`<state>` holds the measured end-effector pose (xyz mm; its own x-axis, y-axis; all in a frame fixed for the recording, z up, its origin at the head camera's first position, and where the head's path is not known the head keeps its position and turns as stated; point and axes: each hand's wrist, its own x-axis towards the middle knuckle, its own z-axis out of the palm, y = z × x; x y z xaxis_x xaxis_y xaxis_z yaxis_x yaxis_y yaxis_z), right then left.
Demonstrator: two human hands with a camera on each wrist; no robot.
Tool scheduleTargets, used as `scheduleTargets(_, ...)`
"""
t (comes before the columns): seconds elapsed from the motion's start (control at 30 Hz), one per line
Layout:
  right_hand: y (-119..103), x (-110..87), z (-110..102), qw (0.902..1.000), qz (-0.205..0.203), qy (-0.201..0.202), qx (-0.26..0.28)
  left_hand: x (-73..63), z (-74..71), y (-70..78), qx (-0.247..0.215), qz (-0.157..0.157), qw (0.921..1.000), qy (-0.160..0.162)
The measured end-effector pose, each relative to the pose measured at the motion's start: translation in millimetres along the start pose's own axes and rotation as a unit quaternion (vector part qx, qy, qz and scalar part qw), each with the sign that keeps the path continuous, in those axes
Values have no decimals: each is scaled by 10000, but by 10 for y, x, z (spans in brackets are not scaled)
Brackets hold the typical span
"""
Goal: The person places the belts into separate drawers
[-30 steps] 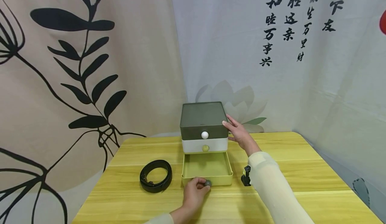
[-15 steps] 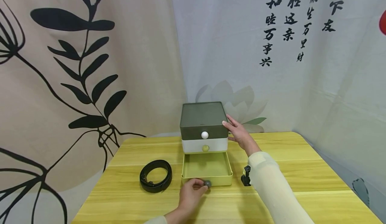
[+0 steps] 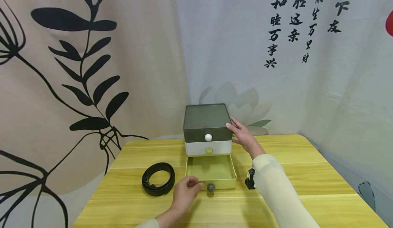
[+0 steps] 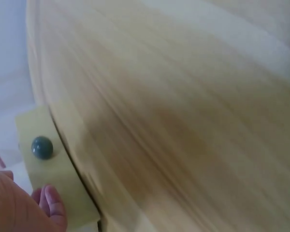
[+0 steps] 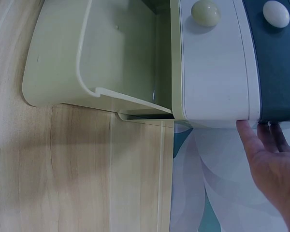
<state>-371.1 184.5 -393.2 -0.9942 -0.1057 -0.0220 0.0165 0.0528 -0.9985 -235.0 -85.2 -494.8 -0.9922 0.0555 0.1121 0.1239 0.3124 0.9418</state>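
Note:
A small three-tier drawer box [image 3: 207, 117] stands at the back of the table, dark green on top, white in the middle, yellow-green below. Its bottom drawer [image 3: 212, 169] is pulled out, and the inside shows bare. My left hand [image 3: 185, 193] is beside the drawer's front left, apart from the round grey knob [image 3: 210, 187], with fingers loosely bent and holding nothing. In the left wrist view the same knob [image 4: 42, 148] shows free of the fingers. My right hand [image 3: 244, 137] rests against the box's right side, fingers extended; the right wrist view shows its fingertips [image 5: 242, 126] at the side edge.
A coiled black belt [image 3: 158, 179] lies on the wooden table [image 3: 129, 207], left of the drawer. A small black device [image 3: 250, 179] sits at the right sleeve's wrist. A printed cloth [image 3: 147, 67] hangs behind the table.
My left hand has let go of the grey knob and moved left, away from it. The pulled-out drawer, the belt and my right hand stay where they were.

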Motion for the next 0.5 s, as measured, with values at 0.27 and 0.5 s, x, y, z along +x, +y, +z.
scheduleTargets(0.27,-115,-86,21,9999,87,-88,88,102,-198,42,49,86,9997,242)
scheduleTargets(0.5,19,20,-10,10000,34,37,-26,187,-425,122,7,52,9988,483)
